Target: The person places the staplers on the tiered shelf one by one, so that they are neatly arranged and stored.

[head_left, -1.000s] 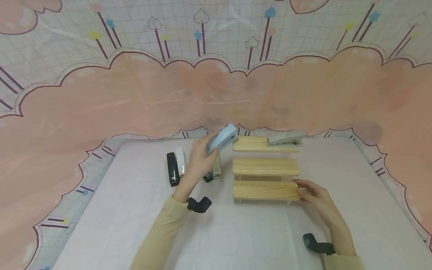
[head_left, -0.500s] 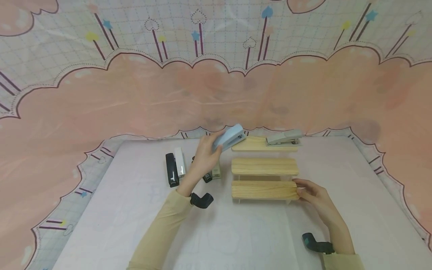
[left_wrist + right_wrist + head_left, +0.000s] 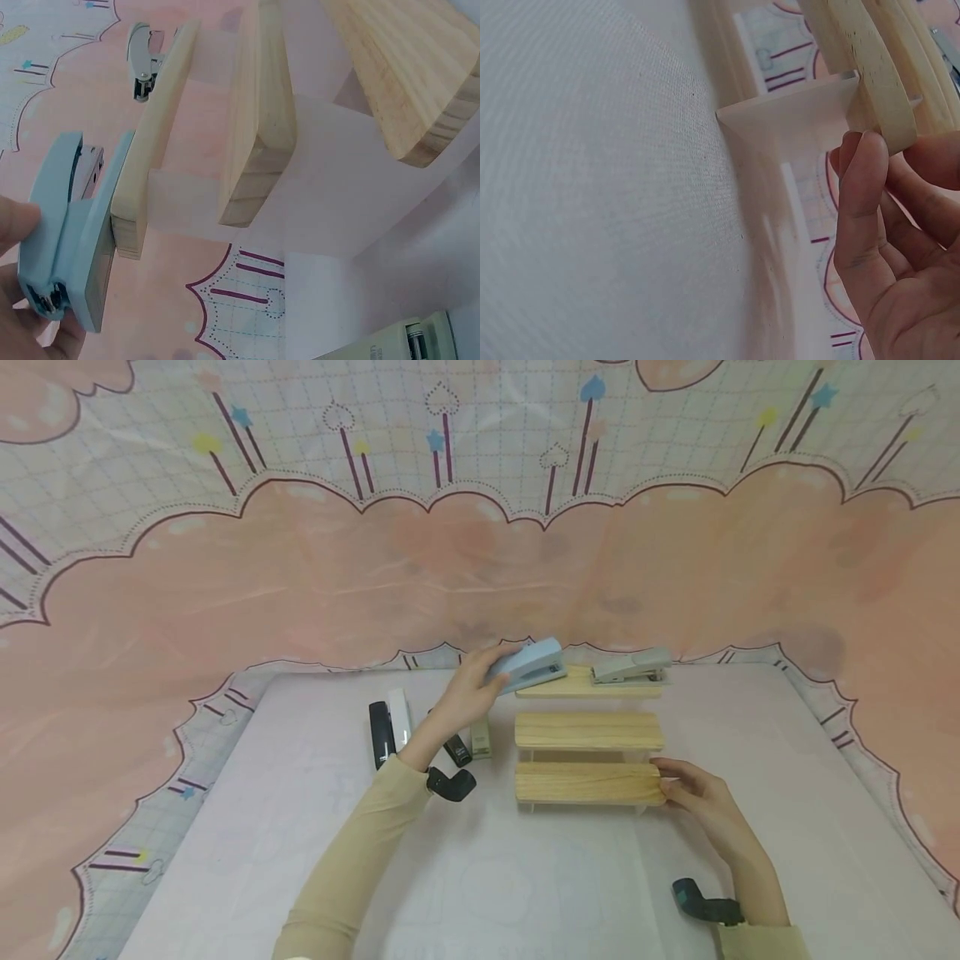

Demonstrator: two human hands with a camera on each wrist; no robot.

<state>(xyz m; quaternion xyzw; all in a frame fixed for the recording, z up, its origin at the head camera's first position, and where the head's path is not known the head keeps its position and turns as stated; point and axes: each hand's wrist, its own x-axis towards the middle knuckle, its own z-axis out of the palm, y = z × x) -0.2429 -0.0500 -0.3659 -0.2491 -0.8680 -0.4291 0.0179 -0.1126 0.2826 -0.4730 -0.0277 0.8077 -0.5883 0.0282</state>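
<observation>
My left hand (image 3: 468,693) grips a light blue stapler (image 3: 536,662) at the left end of the top board of a three-tier wooden rack (image 3: 588,731). In the left wrist view, the stapler (image 3: 56,232) has its base right against the top board (image 3: 154,150), overhanging its end, with thumb and fingers around its rear. A grey stapler (image 3: 630,667) sits on the right part of that same board. My right hand (image 3: 705,797) pinches the right end of the lowest board between thumb and fingers; the right wrist view shows the fingers (image 3: 862,202) at the board's end.
Left of the rack, a black stapler (image 3: 381,735), a white stapler (image 3: 399,714), a small black stapler (image 3: 457,750) and a pale green stapler (image 3: 481,739) lie on the white table (image 3: 480,885). A patterned cloth (image 3: 375,577) hangs behind. Clear side panels (image 3: 795,105) support the boards.
My left hand has carried the light blue stapler rightward, from beside the rack to the left end of the top board, and levelled it somewhat. The right hand stays on the lowest board.
</observation>
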